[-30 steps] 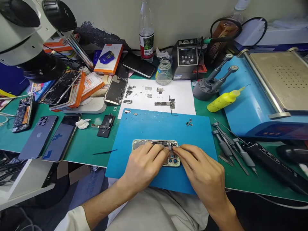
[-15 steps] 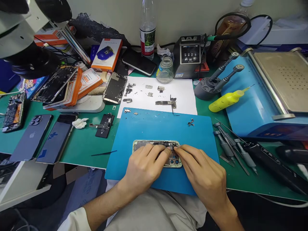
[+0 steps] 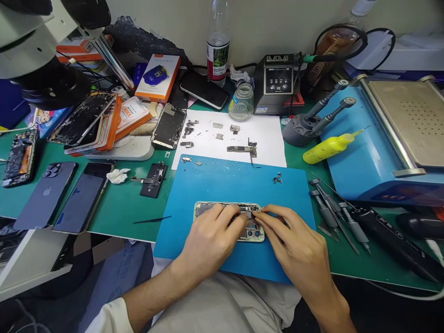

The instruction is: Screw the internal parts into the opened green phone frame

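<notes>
At the far left of the bench I note two dark phones [image 3: 46, 196] lying side by side, then a crumpled tissue [image 3: 118, 176] and a black battery [image 3: 152, 180]. A thin black stick [image 3: 151, 219] lies with its tip on the edge of the blue mat [image 3: 180, 199].

My left hand [image 3: 211, 233] bends over the opened phone shell [image 3: 255, 226], which lies flat on the mat directly in front of me. Its fingertips are down inside the shell (whether they clamp a part, I cannot tell). My right hand [image 3: 301, 240] is at the shell's right end, thumb and forefinger drawn nearly together; anything between them is too small to confirm.

The step in hand appears to be fine fingertip work at the upper right of the shell. In my judgement, the next move calls for a steady left hand and light right-hand pressure.

Farther right, screwdrivers [image 3: 354, 229] lie beside a black-handled tool [image 3: 395, 245].
</notes>
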Demonstrator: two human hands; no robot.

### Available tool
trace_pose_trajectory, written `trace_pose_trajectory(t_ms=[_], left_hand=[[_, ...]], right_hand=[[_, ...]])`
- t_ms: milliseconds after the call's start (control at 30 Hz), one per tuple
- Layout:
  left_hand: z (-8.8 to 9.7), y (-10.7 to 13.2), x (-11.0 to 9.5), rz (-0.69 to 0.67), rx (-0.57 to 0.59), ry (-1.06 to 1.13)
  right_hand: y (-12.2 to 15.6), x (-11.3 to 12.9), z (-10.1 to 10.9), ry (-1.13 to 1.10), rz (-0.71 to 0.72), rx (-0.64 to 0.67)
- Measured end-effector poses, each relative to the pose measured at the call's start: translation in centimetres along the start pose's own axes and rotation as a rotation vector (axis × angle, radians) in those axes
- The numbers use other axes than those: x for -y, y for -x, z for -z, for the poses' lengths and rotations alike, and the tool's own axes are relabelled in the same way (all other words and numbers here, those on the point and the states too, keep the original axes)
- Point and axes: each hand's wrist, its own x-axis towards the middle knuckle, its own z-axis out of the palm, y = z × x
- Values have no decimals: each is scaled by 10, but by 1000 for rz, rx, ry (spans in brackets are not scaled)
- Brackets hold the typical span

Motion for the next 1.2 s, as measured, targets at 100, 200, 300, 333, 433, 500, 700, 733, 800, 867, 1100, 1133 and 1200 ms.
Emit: trace_pose_trajectory(t_ms=[100, 200, 300, 333, 433, 500, 700, 733, 800, 867, 1100, 1133, 1200], left_hand=[[0, 2, 0, 0, 9, 0], [1, 3, 1, -4, 9, -3], [2, 3, 1, -15, 9, -4], [2, 3, 1, -18, 9, -4], [3, 3, 2, -21, 14, -3], [3, 3, 1, -19, 18, -7], [4, 0, 3, -87, 67, -33], [5, -1, 3, -95, 79, -35], [7, -2, 2, -93, 93, -40], [9, -2, -2, -81, 96, -50], [8, -1, -21, -31, 70, -93], [7, -1, -22, -21, 63, -85], [5, -3, -21, 8, 54, -61]], right_hand=[[0, -2, 0, 3, 20, 8], [-1, -3, -2, 23, 39, -3], [0, -2, -3, 49, 59, -5], [0, -2, -3, 59, 64, -3], [2, 0, -4, 97, 80, -3], [2, 0, -4, 120, 94, -7], [1, -1, -2, 145, 125, 1], [1, -2, -2, 138, 124, 4], [1, -3, -1, 109, 117, 14], [1, -5, -1, 58, 102, 21], [6, -12, 3, -186, -50, -38], [6, -12, 4, -217, -94, -49], [5, -13, 6, -265, -175, -58]])
